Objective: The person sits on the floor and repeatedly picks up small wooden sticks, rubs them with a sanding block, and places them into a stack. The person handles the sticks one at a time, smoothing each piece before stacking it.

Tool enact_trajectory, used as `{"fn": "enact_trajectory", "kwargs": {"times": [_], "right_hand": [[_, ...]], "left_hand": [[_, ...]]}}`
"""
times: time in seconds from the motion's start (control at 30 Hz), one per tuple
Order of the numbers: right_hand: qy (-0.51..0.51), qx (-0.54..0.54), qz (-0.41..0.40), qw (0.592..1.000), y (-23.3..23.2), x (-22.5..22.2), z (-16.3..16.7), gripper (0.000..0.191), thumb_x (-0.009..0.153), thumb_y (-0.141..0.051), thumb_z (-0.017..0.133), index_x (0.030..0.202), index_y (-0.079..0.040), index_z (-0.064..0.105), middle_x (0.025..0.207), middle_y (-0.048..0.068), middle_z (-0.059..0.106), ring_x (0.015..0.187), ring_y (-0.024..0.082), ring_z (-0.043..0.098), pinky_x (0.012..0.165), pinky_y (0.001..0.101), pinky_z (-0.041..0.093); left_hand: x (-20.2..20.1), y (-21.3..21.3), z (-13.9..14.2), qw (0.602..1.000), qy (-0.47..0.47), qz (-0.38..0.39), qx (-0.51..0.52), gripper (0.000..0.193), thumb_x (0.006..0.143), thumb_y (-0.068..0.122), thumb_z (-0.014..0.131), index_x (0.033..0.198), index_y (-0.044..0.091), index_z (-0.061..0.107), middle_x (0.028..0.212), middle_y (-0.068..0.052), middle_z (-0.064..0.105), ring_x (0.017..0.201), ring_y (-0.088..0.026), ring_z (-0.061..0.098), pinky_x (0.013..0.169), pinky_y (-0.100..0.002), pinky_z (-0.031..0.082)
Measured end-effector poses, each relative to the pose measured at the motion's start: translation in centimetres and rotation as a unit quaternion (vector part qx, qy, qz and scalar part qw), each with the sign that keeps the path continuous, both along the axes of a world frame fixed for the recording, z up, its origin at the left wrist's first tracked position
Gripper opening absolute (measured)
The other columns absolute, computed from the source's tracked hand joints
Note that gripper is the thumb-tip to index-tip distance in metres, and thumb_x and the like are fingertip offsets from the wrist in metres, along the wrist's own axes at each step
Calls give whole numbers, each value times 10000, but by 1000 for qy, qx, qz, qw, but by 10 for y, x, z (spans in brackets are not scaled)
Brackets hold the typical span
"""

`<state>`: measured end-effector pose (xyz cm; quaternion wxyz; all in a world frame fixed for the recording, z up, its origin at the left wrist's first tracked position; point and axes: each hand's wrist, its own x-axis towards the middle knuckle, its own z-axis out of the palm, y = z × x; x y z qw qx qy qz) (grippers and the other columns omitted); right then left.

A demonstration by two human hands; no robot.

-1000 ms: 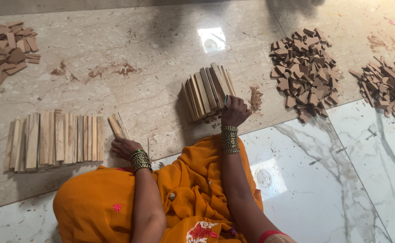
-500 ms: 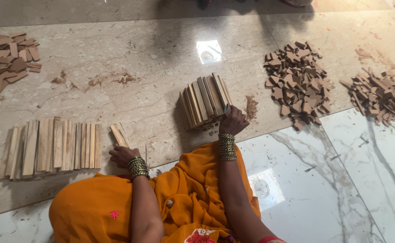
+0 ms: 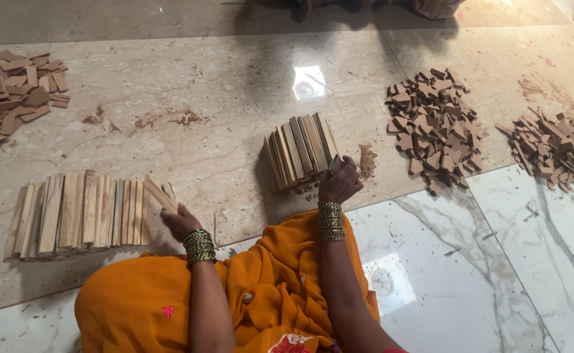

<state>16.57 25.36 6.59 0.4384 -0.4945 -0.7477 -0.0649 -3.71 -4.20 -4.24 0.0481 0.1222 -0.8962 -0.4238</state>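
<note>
My left hand [image 3: 178, 220] grips a thin wooden slat [image 3: 159, 194] and leans it against the right end of a long row of upright slats [image 3: 81, 212] on the floor. My right hand [image 3: 339, 180] rests at the near right corner of a second, tighter stack of slats [image 3: 300, 151], fingers closed around the edge piece. Both wrists wear stacked bangles. Orange cloth [image 3: 136, 307] covers my knees at the bottom.
Heaps of small brown wood chips lie at the middle right [image 3: 434, 127], far right [image 3: 555, 149] and upper left [image 3: 12, 95]. Wood dust [image 3: 368, 161] lies beside the stack. Another person's cloth [image 3: 430, 6] shows at the top edge. White marble tiles [image 3: 483, 261] lie at lower right.
The camera has shifted slightly, so the piles sit further right and lower. My left hand still holds the slat at the row's end; my right hand stays at the stack's corner.
</note>
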Motion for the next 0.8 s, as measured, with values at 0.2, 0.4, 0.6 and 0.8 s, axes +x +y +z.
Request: {"fn": "enact_trajectory", "kwargs": {"times": [0.2, 0.4, 0.6, 0.8], "right_hand": [[102, -39, 168, 980, -31, -18, 5, 213, 967, -86, 575, 1177, -83, 611, 1059, 89, 644, 1027, 278, 632, 967, 474, 439], [37, -137, 436, 889, -115, -44, -2, 330, 999, -11, 568, 1323, -55, 613, 1108, 150, 718, 821, 305, 721, 695, 412, 571], [-25, -15, 541, 840, -200, -53, 8, 444, 962, 53, 573, 1396, -39, 598, 1338, 168, 679, 1055, 298, 736, 837, 389, 611], [-82, 25, 543, 835, -227, -45, 7, 622, 898, 174, 496, 1477, -50, 535, 1466, 173, 602, 1346, 298, 615, 1105, 420, 557]], "left_hand": [[2, 17, 21, 842, -171, -186, 476, 423, 1094, 299, 404, 1415, 25, 381, 1167, -154, 526, 864, -190, 616, 589, -332, 611], [14, 19, 44, 729, -240, -327, 552, 393, 1010, 174, 470, 1363, 45, 355, 1065, -174, 532, 803, -217, 647, 556, -383, 651], [20, 23, 23, 671, -162, -255, 677, 551, 1097, 240, 539, 1601, 43, 437, 1047, -47, 607, 787, -109, 579, 549, -230, 501], [17, 22, 26, 663, -179, -202, 698, 522, 1069, 284, 487, 1541, 67, 431, 1046, -81, 630, 868, -165, 649, 715, -288, 605]]}}
